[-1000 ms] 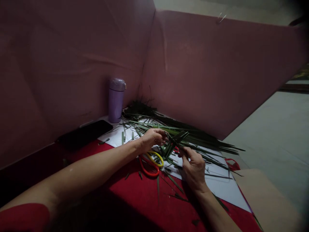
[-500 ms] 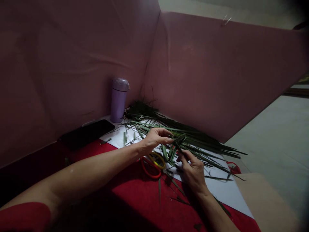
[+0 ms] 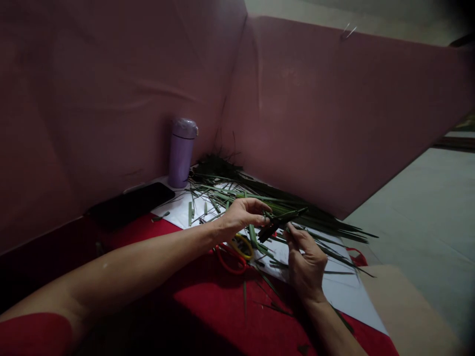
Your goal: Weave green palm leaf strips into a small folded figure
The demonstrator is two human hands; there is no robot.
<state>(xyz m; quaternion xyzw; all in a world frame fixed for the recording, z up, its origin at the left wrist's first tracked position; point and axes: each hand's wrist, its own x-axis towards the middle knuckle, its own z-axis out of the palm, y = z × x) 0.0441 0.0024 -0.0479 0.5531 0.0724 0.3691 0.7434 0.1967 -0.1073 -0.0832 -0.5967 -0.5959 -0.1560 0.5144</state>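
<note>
Between finger and thumb, my left hand (image 3: pixel 243 215) pinches one end of a folded green leaf piece (image 3: pixel 278 223), held above the white sheet. My right hand (image 3: pixel 306 257) is closed, its thumb and forefinger pinching at the right side of the same leaf piece; the exact grip is partly hidden. Below my left wrist lie scissors with red and yellow handles (image 3: pixel 243 249), their blades covered by leaf scraps. Behind both hands a heap of long green leaf strips (image 3: pixel 289 200) spreads across the sheet.
A lilac flask (image 3: pixel 181 153) stands upright at the back left, beside a dark phone-like slab (image 3: pixel 133 200). The white sheet (image 3: pixel 356 296) lies on red cloth (image 3: pixel 215 306) with loose leaf bits. Pink panels (image 3: pixel 315 113) close off the back and left.
My right hand has moved slightly right and turned its fingers upward. The leaf piece has swung so its tip points right. My left hand has shifted only a little.
</note>
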